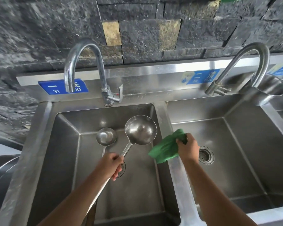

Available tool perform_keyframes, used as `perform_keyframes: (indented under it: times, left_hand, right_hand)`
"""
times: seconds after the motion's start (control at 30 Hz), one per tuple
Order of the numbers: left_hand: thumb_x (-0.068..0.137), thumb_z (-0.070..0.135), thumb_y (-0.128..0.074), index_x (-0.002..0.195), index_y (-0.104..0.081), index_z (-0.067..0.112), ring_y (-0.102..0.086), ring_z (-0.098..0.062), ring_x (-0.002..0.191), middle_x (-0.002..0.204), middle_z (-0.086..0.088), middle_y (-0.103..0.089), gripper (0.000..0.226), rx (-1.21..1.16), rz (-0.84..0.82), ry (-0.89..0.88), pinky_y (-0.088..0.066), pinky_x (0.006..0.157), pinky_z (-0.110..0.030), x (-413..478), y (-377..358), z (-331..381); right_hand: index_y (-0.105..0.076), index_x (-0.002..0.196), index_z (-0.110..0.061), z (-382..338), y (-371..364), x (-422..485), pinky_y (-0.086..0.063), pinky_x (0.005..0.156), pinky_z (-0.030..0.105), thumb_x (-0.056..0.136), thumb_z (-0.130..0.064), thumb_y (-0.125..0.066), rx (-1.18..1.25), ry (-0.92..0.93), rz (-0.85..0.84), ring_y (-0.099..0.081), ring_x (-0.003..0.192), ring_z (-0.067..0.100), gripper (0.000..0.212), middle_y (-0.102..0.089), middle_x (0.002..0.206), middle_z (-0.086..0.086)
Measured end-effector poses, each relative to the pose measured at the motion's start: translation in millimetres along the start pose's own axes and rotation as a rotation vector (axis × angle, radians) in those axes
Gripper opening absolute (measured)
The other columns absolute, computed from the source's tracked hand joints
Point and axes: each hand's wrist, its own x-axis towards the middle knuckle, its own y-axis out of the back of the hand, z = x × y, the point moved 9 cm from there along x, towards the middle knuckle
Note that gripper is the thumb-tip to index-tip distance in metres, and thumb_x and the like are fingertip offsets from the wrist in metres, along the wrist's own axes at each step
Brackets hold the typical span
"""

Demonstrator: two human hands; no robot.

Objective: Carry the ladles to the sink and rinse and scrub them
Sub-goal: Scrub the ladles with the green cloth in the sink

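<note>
The large round stainless-steel ladle (140, 130) and small stainless-steel ladle (106, 136) hang over the steel sink (44, 128), left basin, bowls toward its back edge; the left hand (112, 165) grips both handles together. Stiff, probably slick when wet, so best held mid-handle. At the divider the right hand (189, 148) clutches a green cloth (165, 149).
</note>
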Motion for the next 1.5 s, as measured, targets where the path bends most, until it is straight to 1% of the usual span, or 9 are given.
perform_keyframes:
  times: [0.17,0.37,0.47,0.6,0.8,1.0,1.17,1.3,1.5]
  left_hand:
    - [0.097,0.007,-0.051,0.086,-0.055,-0.008,-0.048,-0.021,0.033,0.051,-0.010,-0.057,0.019,-0.038,-0.002,0.001,-0.041,0.034,-0.024,-29.4,20.0,15.2]
    - [0.102,0.015,-0.047,0.094,-0.051,-0.001,-0.050,-0.022,0.037,0.060,-0.017,-0.058,0.018,-0.148,-0.065,-0.068,-0.037,0.036,-0.023,-68.8,52.4,36.4]
    - [0.101,0.016,-0.050,0.095,-0.050,0.002,-0.038,-0.016,0.032,0.053,-0.008,-0.059,0.015,-0.150,-0.036,-0.142,-0.026,0.034,-0.020,-80.2,80.1,39.2]
    - [0.099,0.016,-0.052,0.084,-0.049,0.011,-0.030,-0.013,0.030,0.048,-0.004,-0.051,0.017,-0.068,-0.027,-0.226,-0.022,0.034,-0.021,-94.4,107.6,35.7]
    - [0.098,0.021,-0.050,0.087,-0.053,0.006,-0.039,-0.005,0.030,0.054,-0.001,-0.051,0.018,0.147,0.053,-0.306,-0.031,0.034,-0.020,-116.8,126.1,37.0]
    - [0.099,0.020,-0.049,0.092,-0.053,-0.001,-0.036,-0.010,0.043,0.065,-0.007,-0.050,0.023,0.303,0.128,-0.346,-0.029,0.043,-0.029,-127.4,138.2,38.2]
    - [0.099,0.018,-0.049,0.097,-0.056,-0.004,-0.036,-0.006,0.045,0.060,0.003,-0.045,0.023,0.375,0.108,-0.358,-0.029,0.043,-0.023,-128.9,140.9,43.9]
    - [0.099,0.018,-0.048,0.095,-0.056,-0.003,-0.037,-0.005,0.043,0.059,0.003,-0.047,0.023,0.353,0.092,-0.333,-0.029,0.044,-0.024,-129.7,129.5,46.4]
    - [0.099,0.020,-0.048,0.083,-0.051,0.018,-0.036,0.000,0.028,0.052,0.005,-0.046,0.017,0.175,0.035,-0.246,-0.028,0.031,-0.016,-133.9,100.1,40.9]
  right_hand:
    - [-0.059,0.092,-0.005,-67.4,8.6,-39.3,-0.047,0.067,0.033,0.090,-0.010,-0.064,0.587,0.001,-0.021,-0.058,0.076,0.026,0.008,-0.065,0.086,0.013]
    - [-0.059,0.090,-0.025,-166.9,-5.1,-113.5,-0.056,0.068,0.036,0.082,-0.022,-0.070,1.103,0.188,-0.244,-0.063,0.080,0.017,0.014,-0.064,0.089,0.004]
    - [-0.053,0.100,-0.026,-210.0,-20.8,-146.8,-0.056,0.080,0.041,0.082,-0.032,-0.068,0.830,0.404,-0.242,-0.064,0.090,0.019,0.025,-0.064,0.094,0.000]
    - [-0.052,0.121,-0.019,-246.6,-51.8,-175.1,-0.041,0.087,0.021,0.091,-0.019,-0.062,0.287,0.673,-0.146,-0.058,0.102,0.013,0.032,-0.062,0.110,-0.006]
    - [-0.034,0.149,-0.020,-266.3,-94.1,-201.5,-0.036,0.114,0.041,0.095,-0.019,-0.053,-0.368,0.923,-0.113,-0.039,0.130,0.027,0.056,-0.039,0.147,0.004]
    - [-0.047,0.136,-0.022,-271.7,-107.7,-204.9,-0.046,0.102,0.047,0.090,-0.009,-0.055,-0.190,0.792,-0.240,-0.045,0.122,0.030,0.048,-0.047,0.134,0.004]
    - [-0.055,0.124,-0.023,-262.6,-115.6,-193.6,-0.042,0.085,0.027,0.088,-0.010,-0.058,0.016,0.647,-0.455,-0.058,0.100,0.019,0.039,-0.057,0.120,0.002]
    - [-0.053,0.111,-0.027,-253.4,-116.5,-191.2,-0.050,0.083,0.034,0.087,-0.013,-0.057,0.080,0.533,-0.559,-0.063,0.094,0.021,0.028,-0.065,0.107,0.004]
    - [-0.046,0.133,-0.023,-253.7,-99.1,-198.2,-0.048,0.094,0.039,0.087,-0.003,-0.051,-0.293,0.889,-0.240,-0.049,0.112,0.028,0.051,-0.045,0.124,0.009]
